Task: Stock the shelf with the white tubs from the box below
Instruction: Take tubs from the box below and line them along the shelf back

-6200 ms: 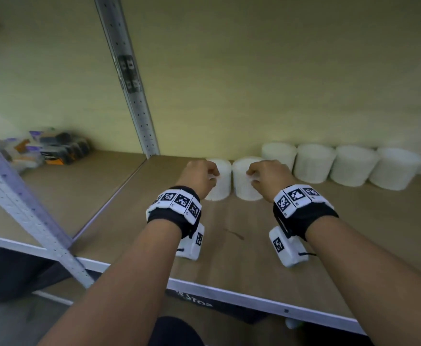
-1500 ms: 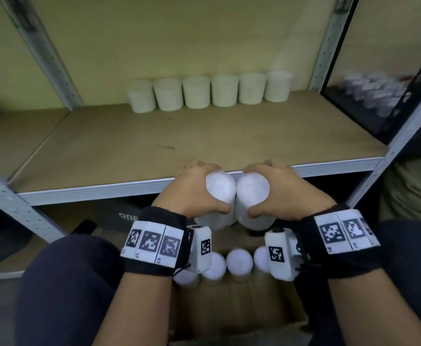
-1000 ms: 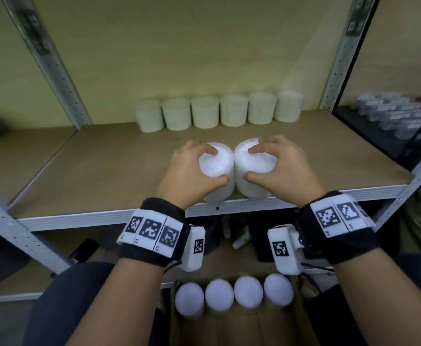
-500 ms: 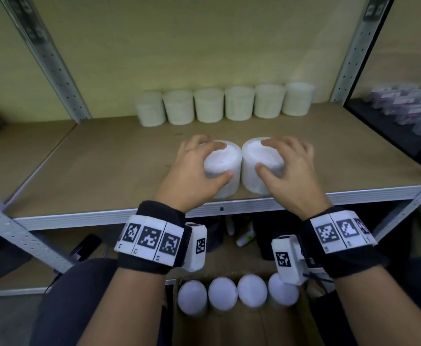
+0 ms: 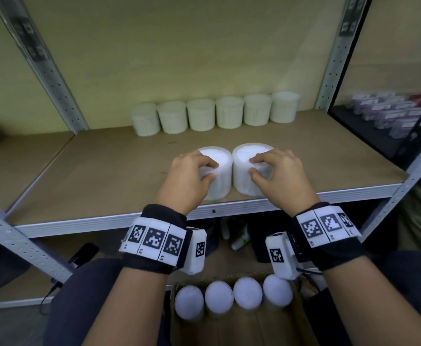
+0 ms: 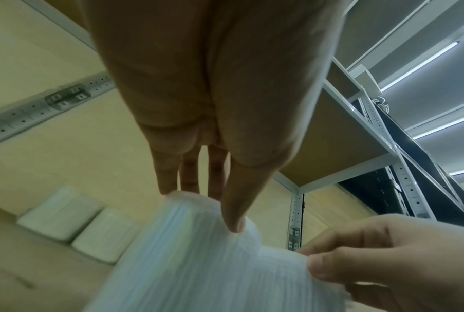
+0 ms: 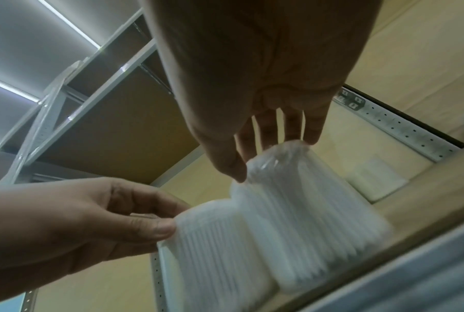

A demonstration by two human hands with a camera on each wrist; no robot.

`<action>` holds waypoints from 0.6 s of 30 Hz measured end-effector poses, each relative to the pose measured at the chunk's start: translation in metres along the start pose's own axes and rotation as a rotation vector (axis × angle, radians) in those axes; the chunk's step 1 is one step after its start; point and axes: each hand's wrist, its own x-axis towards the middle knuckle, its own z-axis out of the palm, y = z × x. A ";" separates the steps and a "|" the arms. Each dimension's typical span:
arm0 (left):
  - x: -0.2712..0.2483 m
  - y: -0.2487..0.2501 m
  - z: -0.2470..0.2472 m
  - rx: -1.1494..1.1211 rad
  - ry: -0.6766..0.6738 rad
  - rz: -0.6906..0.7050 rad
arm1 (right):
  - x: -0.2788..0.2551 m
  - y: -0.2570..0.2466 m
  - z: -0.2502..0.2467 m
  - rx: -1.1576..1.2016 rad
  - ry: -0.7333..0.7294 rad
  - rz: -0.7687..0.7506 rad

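Observation:
Two white tubs stand side by side on the wooden shelf (image 5: 104, 176), close to its front edge. My left hand (image 5: 210, 171) holds the left tub (image 5: 220, 181), fingertips curled on its lid and thumb on its near side. My right hand (image 5: 253, 166) holds the right tub (image 5: 244, 181) the same way. In the left wrist view the left hand (image 6: 201, 209) pinches the tub's (image 6: 198, 263) top rim. In the right wrist view the right hand (image 7: 272, 160) does likewise on its tub (image 7: 313, 221). Several more tubs (image 5: 214, 113) line the back wall, and more (image 5: 232, 298) fill the cardboard box (image 5: 242, 330) below.
Perforated metal uprights (image 5: 47, 71) (image 5: 334, 58) frame the bay. The right bay holds purple-labelled packs (image 5: 391, 113). Dark items and a small bottle (image 5: 239, 242) lie under the shelf. My knees flank the box.
Both hands lifted two tubs out of the box and set them on the shelf's front. In the last half second the tubs slid slightly back and the fingers curled onto the lids.

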 end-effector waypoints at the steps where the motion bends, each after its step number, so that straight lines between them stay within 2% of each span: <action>1: 0.002 0.002 0.003 -0.005 0.001 -0.003 | 0.000 0.001 0.001 0.020 0.029 0.018; 5: 0.019 0.014 0.018 0.022 -0.025 0.025 | 0.004 0.011 -0.001 0.018 0.081 0.080; 18: 0.116 0.058 0.071 0.086 -0.214 0.046 | 0.064 0.067 -0.034 -0.081 -0.041 0.366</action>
